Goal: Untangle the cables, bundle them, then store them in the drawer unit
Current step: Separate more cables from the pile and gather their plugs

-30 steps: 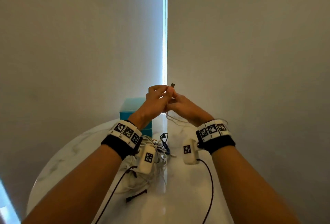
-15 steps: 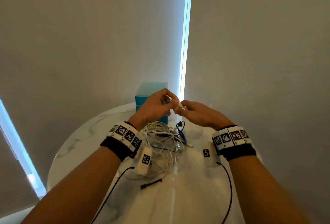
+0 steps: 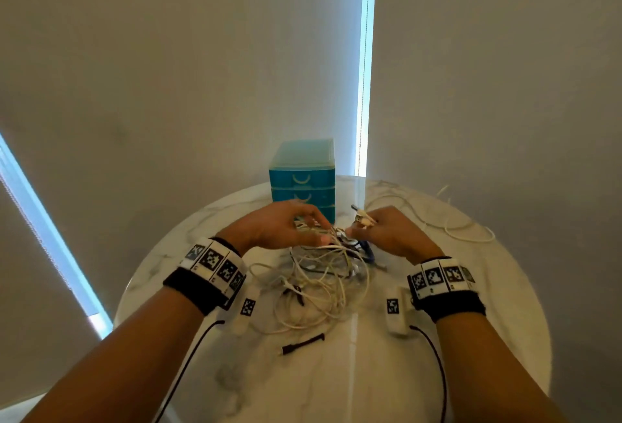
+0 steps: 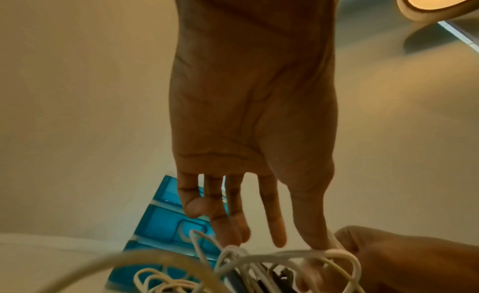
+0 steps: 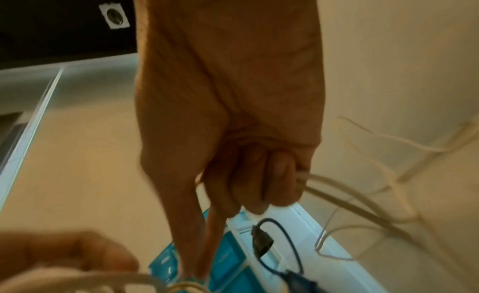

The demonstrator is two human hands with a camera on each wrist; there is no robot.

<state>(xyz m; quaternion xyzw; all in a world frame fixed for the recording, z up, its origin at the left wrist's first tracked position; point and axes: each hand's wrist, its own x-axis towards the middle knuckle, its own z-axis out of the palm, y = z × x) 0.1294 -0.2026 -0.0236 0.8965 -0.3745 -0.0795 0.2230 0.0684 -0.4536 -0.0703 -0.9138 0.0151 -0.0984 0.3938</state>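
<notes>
A tangle of white cables (image 3: pixel 319 274) lies mid-table in front of the blue drawer unit (image 3: pixel 302 183), whose drawers are closed. My left hand (image 3: pixel 316 230) reaches onto the tangle's far side. Its straight fingers (image 4: pixel 274 221) touch the top white loops (image 4: pixel 285 256) without closing on them. My right hand (image 3: pixel 360 225) is just to the right. It grips a white cable (image 5: pixel 337 186) in its curled fingers (image 5: pixel 279 184), and the plug ends (image 3: pixel 360 217) stick out above the knuckles. That cable trails off to the right (image 3: pixel 454 224). A dark blue cable (image 5: pixel 269 244) hangs among the tangle.
The round marble table (image 3: pixel 404 372) stands against grey blinds, with its edges close on both sides. A short black strap (image 3: pixel 303 343) lies in front of the tangle. The loose white cable spreads over the back right of the table.
Both hands came down from in front of the blinds to the tangle. The left hand let go of the plug end and now touches the pile. The right hand still holds the cable.
</notes>
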